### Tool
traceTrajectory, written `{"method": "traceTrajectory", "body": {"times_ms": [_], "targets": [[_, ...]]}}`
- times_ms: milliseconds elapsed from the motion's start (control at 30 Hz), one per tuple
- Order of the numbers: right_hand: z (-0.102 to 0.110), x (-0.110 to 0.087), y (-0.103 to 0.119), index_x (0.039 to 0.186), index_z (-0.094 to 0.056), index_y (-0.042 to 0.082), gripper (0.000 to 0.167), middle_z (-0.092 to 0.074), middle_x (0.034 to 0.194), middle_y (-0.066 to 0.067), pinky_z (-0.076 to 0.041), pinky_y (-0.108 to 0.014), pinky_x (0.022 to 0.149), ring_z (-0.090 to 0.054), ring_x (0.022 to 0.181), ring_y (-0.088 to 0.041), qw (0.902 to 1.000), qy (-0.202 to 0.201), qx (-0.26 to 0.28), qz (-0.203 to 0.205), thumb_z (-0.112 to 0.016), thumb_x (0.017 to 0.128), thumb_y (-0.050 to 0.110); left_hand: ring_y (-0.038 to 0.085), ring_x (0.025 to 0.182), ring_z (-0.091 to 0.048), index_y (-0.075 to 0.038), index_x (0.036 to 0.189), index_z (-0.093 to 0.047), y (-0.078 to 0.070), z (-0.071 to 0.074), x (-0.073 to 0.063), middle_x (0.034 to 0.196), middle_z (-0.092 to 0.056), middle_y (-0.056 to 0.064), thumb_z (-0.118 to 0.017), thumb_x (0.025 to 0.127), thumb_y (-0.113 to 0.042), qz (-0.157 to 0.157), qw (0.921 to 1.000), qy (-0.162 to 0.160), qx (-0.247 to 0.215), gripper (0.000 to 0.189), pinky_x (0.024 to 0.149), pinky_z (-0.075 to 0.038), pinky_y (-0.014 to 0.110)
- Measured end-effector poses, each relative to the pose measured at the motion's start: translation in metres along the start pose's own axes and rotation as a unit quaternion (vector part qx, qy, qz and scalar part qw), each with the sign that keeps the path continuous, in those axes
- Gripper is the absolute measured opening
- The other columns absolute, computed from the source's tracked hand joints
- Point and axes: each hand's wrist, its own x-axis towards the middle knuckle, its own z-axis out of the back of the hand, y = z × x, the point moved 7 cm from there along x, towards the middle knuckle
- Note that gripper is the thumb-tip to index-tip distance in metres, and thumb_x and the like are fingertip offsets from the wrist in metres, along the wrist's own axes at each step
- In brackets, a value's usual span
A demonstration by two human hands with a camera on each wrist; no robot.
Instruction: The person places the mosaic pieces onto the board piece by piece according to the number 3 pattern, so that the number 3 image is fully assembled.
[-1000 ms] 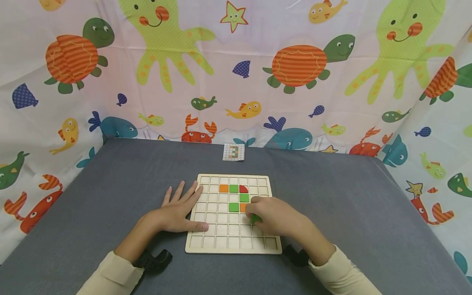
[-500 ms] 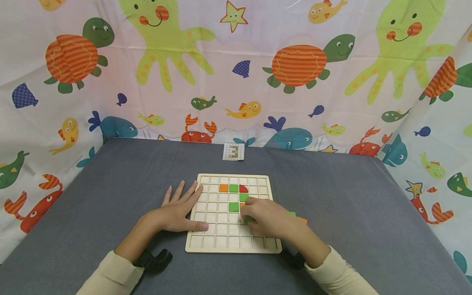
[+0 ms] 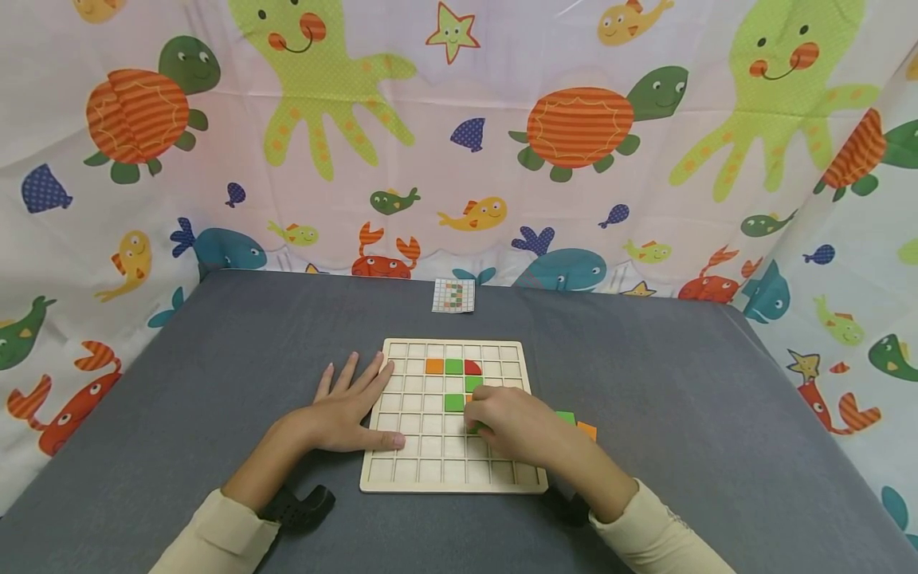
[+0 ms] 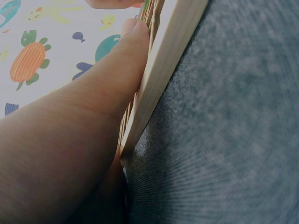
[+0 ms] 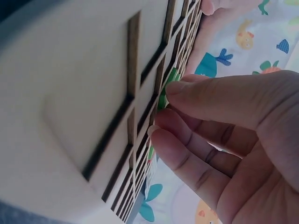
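1. Pinching, thumb set against fingertips: my right grip (image 3: 512,422), grasping one green tile (image 5: 162,101). Tile largely covered by my own fingers; no long axis can be read.
2. Place of the green tile: at the gridded wooden board (image 3: 453,488), one column right of the middle, directly on my side of a half-hidden orange tile (image 3: 469,399). Whether it sits down in its cell or just above, I cannot tell.
3. Governing relation, as I judge it: tile at the left-pointing tips of my right grip, its edges to be squared with the raised strips of the cell beneath. My right is the nearer hand.
4. My left grip (image 3: 347,418): released, fingers spread, holding nothing; laid over the board's left edge, thumb resting on the grid and pointing right.
5. Pieces lying in cells: orange square (image 3: 434,366), green square (image 3: 454,366) and red rounded piece (image 3: 472,367), side by side; second green square (image 3: 474,384), directly nearer me than the red; third green square (image 3: 454,402), just left of the half-hidden orange.
6. Loose on the grey surface (image 3: 667,399), right of the board: green piece (image 3: 566,417), orange piece (image 3: 586,431).
7. Printed card (image 3: 453,296), beyond the board's far edge.
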Motion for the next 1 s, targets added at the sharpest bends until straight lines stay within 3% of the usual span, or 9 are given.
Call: {"method": "traceTrajectory", "body": {"times_ms": [267, 500, 800, 1000], "targets": [[-0.002, 0.001, 0.001, 0.083, -0.072, 0.012, 0.019, -0.060, 0.079, 0.003, -0.049, -0.022, 0.066, -0.052, 0.069, -0.007, 1.0000, 0.008, 0.002, -0.003, -0.076, 0.082, -0.007, 0.036, 0.148, 0.021, -0.022, 0.163, -0.004, -0.001, -0.001, 0.000, 0.167, 0.008, 0.001, -0.055, 0.072, -0.090, 0.003, 1.0000, 0.007, -0.001, 0.125, 0.109, 0.019, 0.062], [-0.001, 0.001, 0.003, 0.075, -0.065, 0.016, 0.021, -0.049, 0.072, 0.010, -0.040, -0.022, 0.059, -0.045, 0.063, -0.007, 1.0000, -0.001, -0.007, 0.003, -0.076, 0.084, 0.000, 0.037, 0.148, 0.020, -0.021, 0.163, -0.004, -0.003, 0.002, -0.001, 0.167, 0.007, 0.003, -0.057, 0.073, -0.088, 0.006, 0.9999, 0.011, -0.008, 0.124, 0.109, 0.020, 0.062], [0.007, -0.001, -0.001, 0.069, -0.056, 0.016, 0.030, -0.038, 0.068, 0.011, -0.032, -0.023, 0.059, -0.035, 0.064, -0.007, 0.9997, 0.001, 0.015, 0.018, -0.068, 0.086, -0.006, 0.038, 0.148, 0.019, -0.020, 0.163, -0.005, -0.003, 0.004, -0.002, 0.167, 0.006, 0.004, -0.057, 0.074, -0.088, -0.003, 1.0000, 0.004, -0.008, 0.123, 0.109, 0.020, 0.062], [0.025, -0.021, -0.035, 0.082, -0.069, 0.014, 0.017, -0.061, 0.080, 0.008, -0.046, -0.028, 0.064, -0.051, 0.070, -0.009, 0.9986, 0.012, -0.007, -0.050, -0.070, 0.088, -0.002, 0.035, 0.148, 0.021, -0.022, 0.163, -0.003, 0.000, 0.000, -0.001, 0.167, 0.008, 0.000, -0.052, 0.071, -0.092, -0.004, 1.0000, 0.001, -0.001, 0.125, 0.110, 0.019, 0.062]]}}
